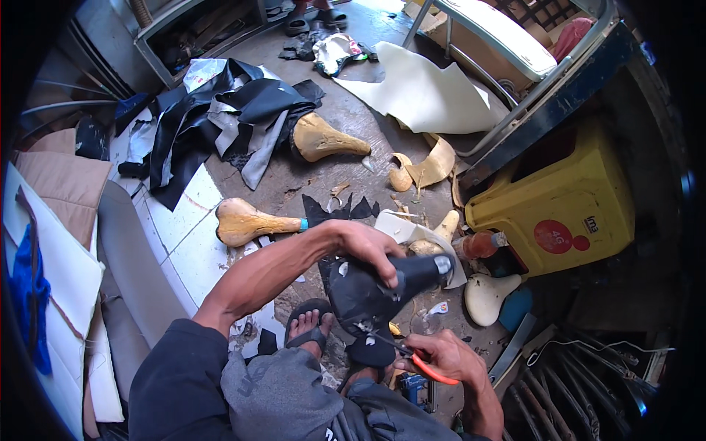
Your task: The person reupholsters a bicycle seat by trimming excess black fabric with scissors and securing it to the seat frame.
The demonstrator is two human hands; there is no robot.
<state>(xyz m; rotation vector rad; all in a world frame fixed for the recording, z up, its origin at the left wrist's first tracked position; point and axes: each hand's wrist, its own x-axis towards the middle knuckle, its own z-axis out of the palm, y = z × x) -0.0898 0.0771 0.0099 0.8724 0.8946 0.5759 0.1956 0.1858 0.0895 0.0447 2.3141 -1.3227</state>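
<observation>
My left hand [371, 248] lies over a black-covered bicycle saddle [368, 294], fingers curled round its side. The saddle's narrow nose points right and bears a pale patch. My right hand [448, 356] is closed on orange-handled scissors [434, 371], whose dark blades reach to the saddle's wide rear end. Beyond my left forearm lies a bare tan saddle [250, 222] with a blue band near its tip. Another tan saddle [323, 138] rests farther off. A cream saddle [487, 298] lies to the right, near a bottle of reddish liquid [479, 245].
Black sheet scraps [191, 125] are heaped at the far left, cardboard [62, 176] nearer. A cream sheet [426, 88] lies at the back. To the right are a yellow plastic stool [596, 198] on its side and dark metal tubes [566, 393]. A blue staple gun [413, 389] lies near my feet.
</observation>
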